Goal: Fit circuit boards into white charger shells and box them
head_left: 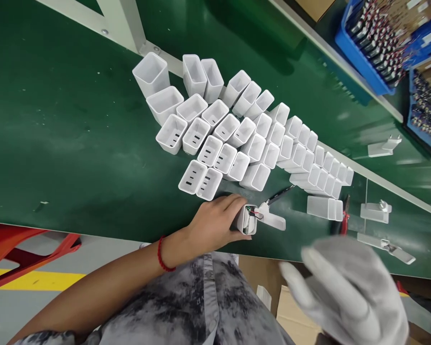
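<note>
My bare left hand [215, 218], with a red cord at the wrist, is closed round a white plastic housing [240, 221]. A green circuit board, thin wires and something white show inside its open end. A white end piece [273, 220] lies just right of that opening, joined to it by wires. My right hand [348, 292], in a pale glove, is apart from the housing, over the table's front edge. It is blurred; thumb and index finger stand apart, and nothing shows between them. Behind the housing a dark thin tool [282, 192] lies on the table.
Many open white housings [224, 158] stand in rows on the green table [75, 143]. Red-handled pliers [345, 218] and several white end pieces [375, 212] lie at the right. Blue bins [345, 45] of wired parts are at the back right. A red stool [32, 237] stands at lower left.
</note>
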`<state>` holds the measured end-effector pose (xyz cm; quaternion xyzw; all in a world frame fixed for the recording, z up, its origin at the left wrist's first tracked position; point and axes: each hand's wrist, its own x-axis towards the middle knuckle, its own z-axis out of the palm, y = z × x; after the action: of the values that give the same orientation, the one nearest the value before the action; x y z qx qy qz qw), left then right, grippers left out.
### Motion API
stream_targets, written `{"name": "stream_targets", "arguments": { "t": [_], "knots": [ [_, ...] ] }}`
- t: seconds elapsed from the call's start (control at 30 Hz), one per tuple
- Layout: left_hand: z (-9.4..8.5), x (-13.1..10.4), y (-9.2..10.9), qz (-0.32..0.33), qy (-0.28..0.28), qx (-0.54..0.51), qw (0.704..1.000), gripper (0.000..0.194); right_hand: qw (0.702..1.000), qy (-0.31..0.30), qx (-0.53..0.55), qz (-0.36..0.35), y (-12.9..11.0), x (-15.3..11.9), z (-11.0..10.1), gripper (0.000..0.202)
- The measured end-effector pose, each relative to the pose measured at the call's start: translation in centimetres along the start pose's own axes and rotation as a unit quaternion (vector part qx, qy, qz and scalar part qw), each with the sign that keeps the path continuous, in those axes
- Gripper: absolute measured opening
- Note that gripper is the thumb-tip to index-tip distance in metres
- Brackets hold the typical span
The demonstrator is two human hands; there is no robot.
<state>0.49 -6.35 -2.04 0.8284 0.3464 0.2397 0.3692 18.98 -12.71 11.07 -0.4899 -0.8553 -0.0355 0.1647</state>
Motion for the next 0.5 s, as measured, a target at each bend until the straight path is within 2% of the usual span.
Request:
{"name": "stream_targets", "arguments": {
  "t": [0.07,0.13,0.23,0.3,0.4,0.5],
  "knots": [
    [-0.2,0.0,0.1,0.001,-0.013,0.001,1.0,0.071,0.999,-0.008,0.032,0.025,-1.0,-2.3,1.4,0.067],
    [-0.5,-0.2,0.2,0.008,-0.028,0.009,1.0,0.07,0.998,0.016,-0.014,0.064,-2.2,-4.0,4.3,0.072],
    [-0.8,-0.6,0.3,0.013,-0.044,0.028,0.999,0.074,0.992,0.055,-0.026,0.112,-3.4,-5.0,9.0,0.077],
    [-0.8,-0.8,0.2,0.017,-0.044,0.036,0.998,0.07,0.988,0.092,-0.019,0.125,-3.5,-5.3,10.9,0.072],
    [-0.4,-1.0,0.0,0.03,-0.032,0.036,0.998,0.059,0.981,0.142,-0.012,0.132,-3.4,-5.5,11.9,0.074],
    [0.0,-1.0,-0.1,0.032,-0.027,0.041,0.998,0.056,0.981,0.147,-0.023,0.123,-3.1,-5.8,12.0,0.073]
  ]
}}
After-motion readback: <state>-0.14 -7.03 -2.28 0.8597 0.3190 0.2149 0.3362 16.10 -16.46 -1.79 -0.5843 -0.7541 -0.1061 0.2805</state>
